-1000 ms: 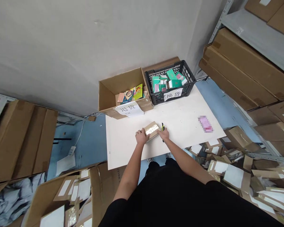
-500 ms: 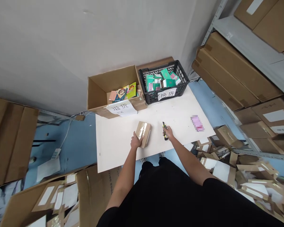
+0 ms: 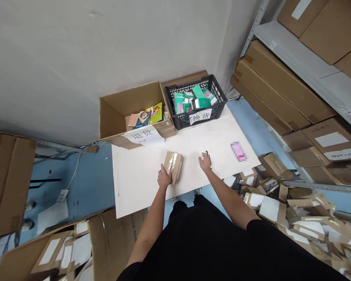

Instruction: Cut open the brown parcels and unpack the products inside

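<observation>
A small taped cardboard box (image 3: 172, 166) is on the white table, gripped at its lower left side by my left hand (image 3: 164, 176). Shiny tape runs along the top of the box. To the right, my right hand (image 3: 205, 162) is over the table with its fingers apart and nothing in them. A black and yellow utility knife (image 3: 209, 160) lies just beside that hand, partly hidden by it.
At the table's (image 3: 137, 177) back stand an open carton (image 3: 114, 117) of booklets and a black plastic crate (image 3: 181, 121) of green boxes. A blurred pink item (image 3: 238, 151) lies on the right. Opened cartons (image 3: 304, 222) crowd the floor; shelving (image 3: 292, 45) rises at right.
My right hand has let go of the utility knife, which now lies on the table to its right. My left hand still holds the cardboard box. The whole view has shifted slightly.
</observation>
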### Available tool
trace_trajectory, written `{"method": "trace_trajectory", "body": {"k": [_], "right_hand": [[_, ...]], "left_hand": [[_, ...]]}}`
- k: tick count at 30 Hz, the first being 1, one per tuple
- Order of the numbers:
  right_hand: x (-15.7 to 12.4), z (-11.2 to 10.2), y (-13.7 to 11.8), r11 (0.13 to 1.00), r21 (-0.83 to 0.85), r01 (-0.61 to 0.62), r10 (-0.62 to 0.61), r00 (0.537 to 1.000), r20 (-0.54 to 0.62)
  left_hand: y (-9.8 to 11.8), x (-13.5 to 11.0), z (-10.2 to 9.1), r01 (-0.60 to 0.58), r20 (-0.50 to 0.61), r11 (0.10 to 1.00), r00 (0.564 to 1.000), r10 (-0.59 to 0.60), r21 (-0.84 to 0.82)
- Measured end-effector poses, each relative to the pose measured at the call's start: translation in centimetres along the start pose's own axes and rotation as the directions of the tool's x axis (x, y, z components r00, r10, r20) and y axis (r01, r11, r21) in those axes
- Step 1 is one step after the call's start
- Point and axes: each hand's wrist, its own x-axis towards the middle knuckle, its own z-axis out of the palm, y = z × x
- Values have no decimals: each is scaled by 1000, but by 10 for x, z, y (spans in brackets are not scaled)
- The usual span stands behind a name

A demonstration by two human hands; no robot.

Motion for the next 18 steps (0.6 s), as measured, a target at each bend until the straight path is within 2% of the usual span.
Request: {"method": "trace_trajectory", "body": {"k": [2,4,7,9,12,15,18], "right_hand": [[-16,39,-15,999,-30,-40,44,989,142],[-35,80,-29,999,-35,-41,50,955,292],[-57,122,-46,1000,-1,24,-22,931,363],[-58,133,-54,999,17,51,-54,924,378],[-48,134,-62,996,64,65,-87,893,441],[-42,141,-71,991,105,78,-119,868,482],[-53,160,-79,990,58,125,-137,879,457]], "left_hand": [[2,-5,3,-7,-32,1000,999,7,9],[3,-10,4,-19,-52,1000,998,19,4],[-1,-14,0,-48,-94,998,995,45,-32],[-10,-15,-8,-44,-118,998,992,38,-48],[-32,-14,-24,-25,-106,997,994,18,-68],[-54,-12,-36,-61,-88,993,995,52,-106],[-68,-8,-39,-76,-130,985,990,57,-152]]}}
